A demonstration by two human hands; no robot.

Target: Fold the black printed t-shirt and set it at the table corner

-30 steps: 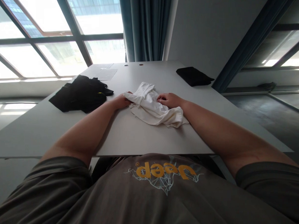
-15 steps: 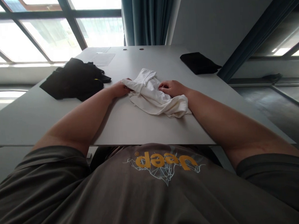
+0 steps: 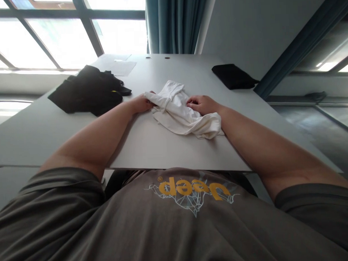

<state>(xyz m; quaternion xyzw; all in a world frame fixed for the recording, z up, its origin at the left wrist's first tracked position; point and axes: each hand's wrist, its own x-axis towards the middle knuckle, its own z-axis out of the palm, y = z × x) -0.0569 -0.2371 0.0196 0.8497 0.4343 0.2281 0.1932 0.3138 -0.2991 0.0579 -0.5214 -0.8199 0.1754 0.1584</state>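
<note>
A crumpled white garment (image 3: 179, 109) lies bunched on the table between my hands; folds hide what kind it is. At its left edge, my left hand (image 3: 143, 103) is closed on a corner of the cloth, with the fingertips partly under the fabric. On the other side my right hand (image 3: 202, 104) rests with curled fingers, gripping the cloth at its upper right edge. A loose bundled end of the garment lies near my right forearm.
The white table (image 3: 152, 152) carries a heap of black clothing (image 3: 88, 91) on the left and a folded black cloth (image 3: 233, 76) at the back right. Paper sheets (image 3: 123, 68) lie at the far left. Behind hangs a blue curtain (image 3: 174, 24).
The view has shifted slightly. Both hands stay in place on the white garment, which looks the same.
</note>
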